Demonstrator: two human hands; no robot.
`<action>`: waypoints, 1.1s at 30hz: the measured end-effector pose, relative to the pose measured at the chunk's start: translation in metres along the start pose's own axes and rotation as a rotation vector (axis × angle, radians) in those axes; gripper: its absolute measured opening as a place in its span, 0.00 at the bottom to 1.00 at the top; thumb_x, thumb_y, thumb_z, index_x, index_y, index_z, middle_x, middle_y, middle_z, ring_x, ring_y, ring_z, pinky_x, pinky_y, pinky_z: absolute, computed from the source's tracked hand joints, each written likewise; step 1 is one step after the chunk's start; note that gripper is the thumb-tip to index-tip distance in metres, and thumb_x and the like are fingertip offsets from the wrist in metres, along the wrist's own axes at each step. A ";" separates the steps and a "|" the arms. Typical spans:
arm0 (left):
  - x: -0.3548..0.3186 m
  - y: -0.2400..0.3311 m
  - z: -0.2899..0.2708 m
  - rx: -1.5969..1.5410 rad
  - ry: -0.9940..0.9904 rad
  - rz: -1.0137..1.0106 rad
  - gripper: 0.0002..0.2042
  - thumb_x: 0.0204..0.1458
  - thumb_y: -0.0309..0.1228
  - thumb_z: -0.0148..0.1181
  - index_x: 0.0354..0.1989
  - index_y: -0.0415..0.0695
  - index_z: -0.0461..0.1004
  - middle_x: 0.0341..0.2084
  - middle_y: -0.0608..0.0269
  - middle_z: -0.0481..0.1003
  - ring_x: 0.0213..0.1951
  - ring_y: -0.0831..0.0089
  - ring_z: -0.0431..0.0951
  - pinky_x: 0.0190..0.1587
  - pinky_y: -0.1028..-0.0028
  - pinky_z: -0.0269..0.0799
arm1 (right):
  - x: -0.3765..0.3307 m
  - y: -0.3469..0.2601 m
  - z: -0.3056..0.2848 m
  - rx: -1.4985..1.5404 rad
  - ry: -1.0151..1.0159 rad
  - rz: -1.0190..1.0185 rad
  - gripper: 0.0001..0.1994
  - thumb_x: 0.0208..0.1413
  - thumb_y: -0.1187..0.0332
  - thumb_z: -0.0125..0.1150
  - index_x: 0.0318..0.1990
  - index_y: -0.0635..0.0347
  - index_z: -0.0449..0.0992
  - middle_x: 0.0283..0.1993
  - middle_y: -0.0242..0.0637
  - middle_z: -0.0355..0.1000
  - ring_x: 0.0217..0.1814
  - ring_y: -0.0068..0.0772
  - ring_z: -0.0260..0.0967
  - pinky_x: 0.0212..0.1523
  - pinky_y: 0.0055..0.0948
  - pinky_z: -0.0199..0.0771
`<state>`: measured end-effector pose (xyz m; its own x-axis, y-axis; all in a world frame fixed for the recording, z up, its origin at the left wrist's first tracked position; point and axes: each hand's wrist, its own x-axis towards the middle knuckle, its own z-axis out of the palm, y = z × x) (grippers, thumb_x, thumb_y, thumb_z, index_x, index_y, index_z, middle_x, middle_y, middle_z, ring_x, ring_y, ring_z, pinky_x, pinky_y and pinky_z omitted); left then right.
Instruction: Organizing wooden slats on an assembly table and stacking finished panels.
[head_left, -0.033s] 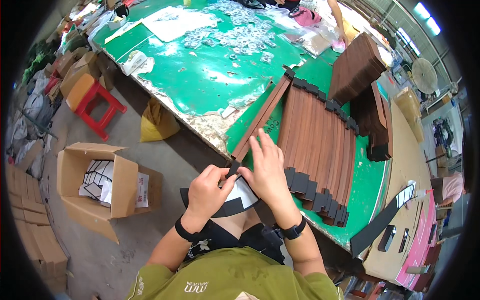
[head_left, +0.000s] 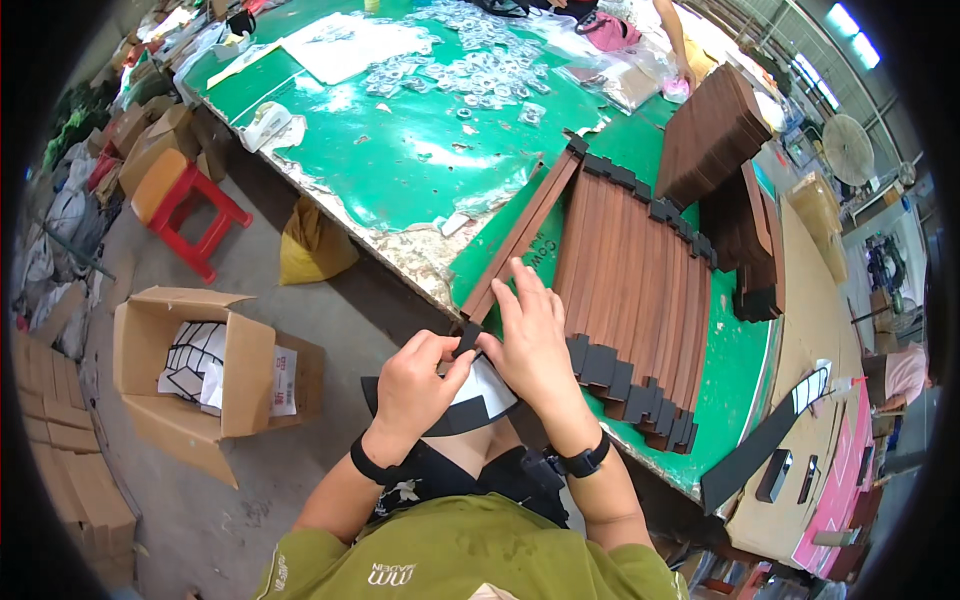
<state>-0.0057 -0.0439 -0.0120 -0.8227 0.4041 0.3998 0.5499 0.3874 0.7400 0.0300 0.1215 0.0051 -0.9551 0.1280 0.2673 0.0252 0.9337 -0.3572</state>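
Note:
My left hand [head_left: 415,385] pinches the black end tab [head_left: 467,338] of a long flat brown carton strip [head_left: 520,235]. The strip lies slanted over the near edge of the green table [head_left: 420,150]. My right hand [head_left: 535,340] lies on the same end of the strip, fingers stretched along it and thumb meeting the left fingers at the tab. Below the hands, a black and white curved card piece [head_left: 480,410] rests on my lap. Just right of the hands, a row of overlapping brown flat cartons [head_left: 630,270] with black tabs covers the table.
A tall stack of brown cartons [head_left: 715,130] stands at the back right. Small clear packets [head_left: 470,70] are scattered far across the table. On the floor to the left are an open cardboard box [head_left: 190,360], a red stool [head_left: 185,205] and a yellow bag [head_left: 310,245]. Another person's arm [head_left: 675,40] reaches in at the far edge.

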 end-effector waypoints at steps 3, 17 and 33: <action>0.006 0.011 0.001 -0.037 -0.043 -0.031 0.08 0.47 0.29 0.68 0.33 0.41 0.77 0.23 0.61 0.73 0.24 0.65 0.76 0.26 0.69 0.71 | 0.003 0.005 -0.003 0.029 0.005 -0.002 0.32 0.41 0.66 0.73 0.56 0.65 0.67 0.69 0.53 0.54 0.74 0.52 0.49 0.69 0.55 0.48; 0.027 0.030 0.027 0.255 -0.132 -0.047 0.12 0.46 0.33 0.68 0.32 0.38 0.75 0.23 0.57 0.75 0.26 0.60 0.77 0.29 0.64 0.72 | -0.011 0.028 -0.025 0.194 -0.073 -0.021 0.41 0.48 0.71 0.66 0.69 0.66 0.52 0.62 0.55 0.64 0.73 0.53 0.51 0.71 0.57 0.42; 0.033 0.048 0.033 0.444 -0.177 -0.060 0.10 0.48 0.34 0.65 0.29 0.39 0.75 0.27 0.53 0.77 0.30 0.55 0.79 0.32 0.61 0.76 | -0.016 0.034 -0.013 0.153 0.046 -0.058 0.36 0.51 0.70 0.61 0.66 0.73 0.54 0.52 0.53 0.72 0.69 0.52 0.58 0.70 0.55 0.46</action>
<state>-0.0018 0.0156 0.0185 -0.8386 0.4905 0.2368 0.5427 0.7150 0.4408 0.0499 0.1556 0.0001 -0.9391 0.0936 0.3306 -0.0784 0.8784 -0.4714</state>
